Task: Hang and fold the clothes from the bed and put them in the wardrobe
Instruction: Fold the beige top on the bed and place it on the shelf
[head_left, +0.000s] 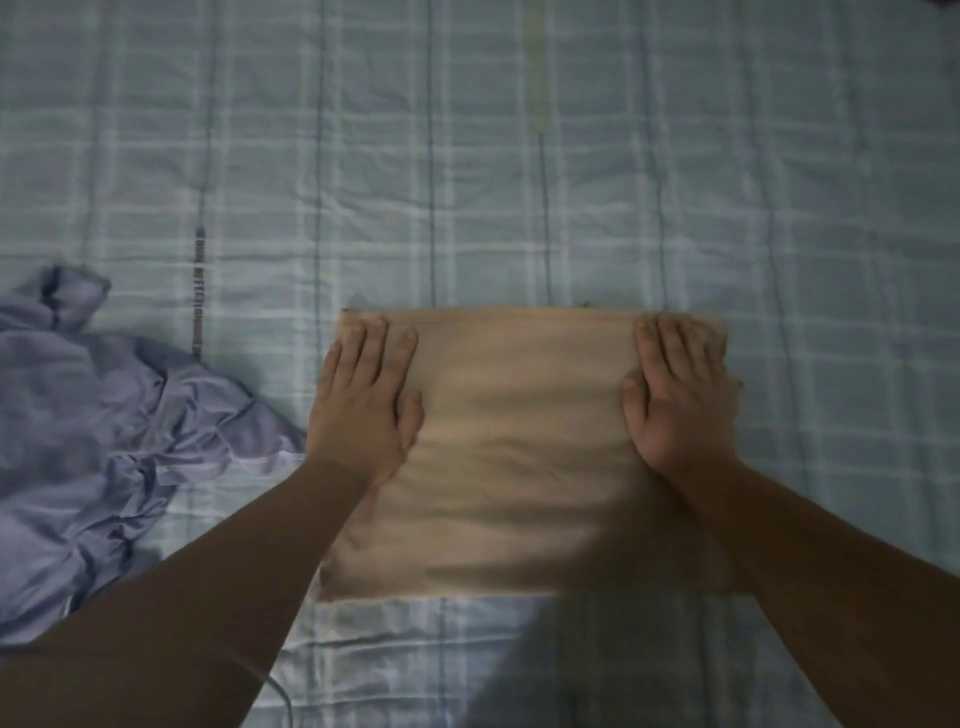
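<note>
A beige garment (519, 447) lies folded into a flat rectangle in the middle of the bed. My left hand (366, 400) rests flat on its left edge, fingers straight and pointing away from me. My right hand (680, 395) lies flat on its right edge in the same way. Both palms press the cloth down. A crumpled lavender-blue garment (104, 431) lies in a heap at the left of the bed, apart from both hands.
The bed is covered by a pale blue-green checked sheet (467, 156) that fills the view. A dark object shows at the top right corner (943, 4). My own shadow falls on the sheet near the bottom edge.
</note>
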